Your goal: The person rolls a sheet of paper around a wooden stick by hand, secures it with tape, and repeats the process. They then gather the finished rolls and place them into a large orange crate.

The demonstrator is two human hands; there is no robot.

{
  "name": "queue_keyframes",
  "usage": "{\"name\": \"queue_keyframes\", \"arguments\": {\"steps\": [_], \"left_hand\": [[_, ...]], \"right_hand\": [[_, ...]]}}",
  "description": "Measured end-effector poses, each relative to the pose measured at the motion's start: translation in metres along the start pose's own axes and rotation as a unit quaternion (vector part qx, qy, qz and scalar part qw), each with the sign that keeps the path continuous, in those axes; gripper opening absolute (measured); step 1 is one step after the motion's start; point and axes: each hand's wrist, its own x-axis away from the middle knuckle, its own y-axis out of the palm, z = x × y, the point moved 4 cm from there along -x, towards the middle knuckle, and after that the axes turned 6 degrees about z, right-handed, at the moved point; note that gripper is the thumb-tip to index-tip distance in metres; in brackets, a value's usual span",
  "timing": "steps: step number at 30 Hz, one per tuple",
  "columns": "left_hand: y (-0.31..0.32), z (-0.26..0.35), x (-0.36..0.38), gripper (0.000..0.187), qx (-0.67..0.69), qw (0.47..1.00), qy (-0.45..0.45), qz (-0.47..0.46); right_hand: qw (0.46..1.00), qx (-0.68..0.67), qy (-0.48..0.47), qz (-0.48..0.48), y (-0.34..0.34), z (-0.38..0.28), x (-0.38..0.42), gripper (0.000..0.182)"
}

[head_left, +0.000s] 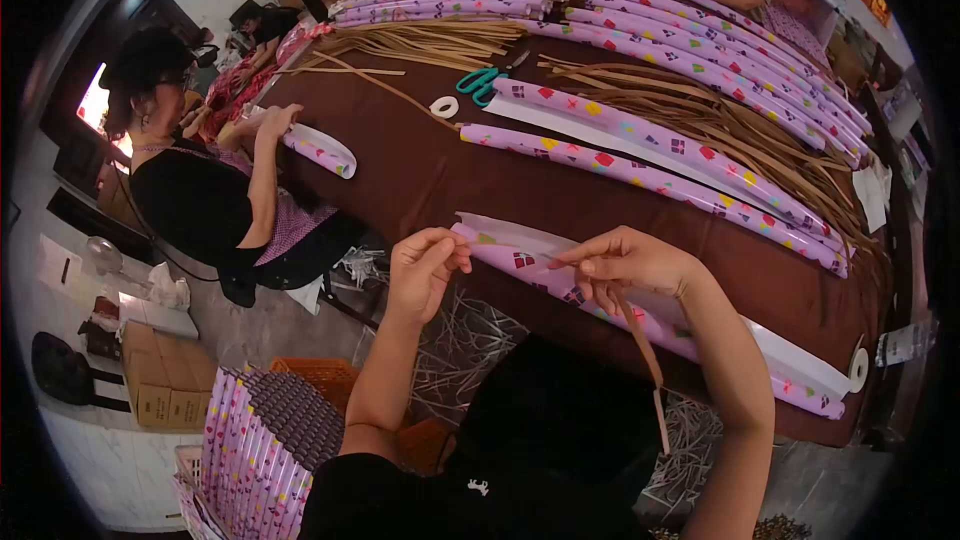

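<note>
In front of me lies a partly rolled sheet of purple patterned wrapping paper point(540, 268), its white inner side showing along the upper edge. My left hand point(430, 270) is closed at the sheet's left end, thumb and fingers pinching its corner. My right hand point(630, 265) is over the middle of the sheet, thumb and forefinger pressed together. A narrow brown strip point(645, 350) hangs from its fingers, past the table's near edge. A white tape roll point(858, 370) sits by the sheet's right end.
Beyond are two purple paper rolls point(640, 170), teal scissors point(480, 83), another tape roll point(444, 107) and brown strips point(700, 110). Finished rolls point(700, 45) lie at the back. A person point(200, 170) at left handles a short roll point(320, 150). A bundle of rolls point(265, 440) stands below left.
</note>
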Motion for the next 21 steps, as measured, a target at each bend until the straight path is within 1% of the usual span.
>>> {"name": "queue_keyframes", "arguments": {"steps": [2,3,5,6,8,15,18,20,21], "left_hand": [[0.001,0.004,-0.001,0.017,-0.064,0.998,0.023,0.006],[0.003,0.001,0.000,0.017,-0.060,0.998,0.021,0.007],[0.004,0.009,-0.002,0.019,-0.177,0.980,0.086,-0.014],[0.005,0.009,-0.002,0.019,-0.178,0.980,0.086,-0.014],[0.005,0.012,-0.002,0.022,-0.197,0.976,0.090,0.025],[0.009,0.017,-0.002,0.021,-0.205,0.973,0.103,0.015],[0.011,0.016,-0.003,0.020,-0.202,0.975,0.087,0.038],[0.003,0.010,-0.007,0.020,-0.278,0.955,0.095,0.053],[-0.003,0.007,-0.010,0.020,-0.278,0.954,0.095,0.053]], "right_hand": [[0.998,-0.049,-0.030,-0.007,-0.002,0.001,-0.003,0.036],[0.999,-0.048,-0.026,-0.005,-0.003,0.002,0.000,0.036],[0.998,-0.017,-0.057,0.003,-0.003,-0.001,-0.001,0.032],[0.998,-0.017,-0.057,0.003,-0.002,-0.002,-0.001,0.032],[0.999,0.042,-0.029,0.016,-0.001,0.000,0.000,0.030],[0.999,0.039,-0.017,0.019,-0.002,0.004,-0.003,0.032],[0.999,0.032,-0.027,0.013,-0.002,0.005,-0.004,0.029],[0.999,0.011,-0.024,0.030,-0.002,0.004,-0.004,0.023],[0.999,0.010,-0.024,0.030,-0.003,0.005,-0.005,0.023]]}}
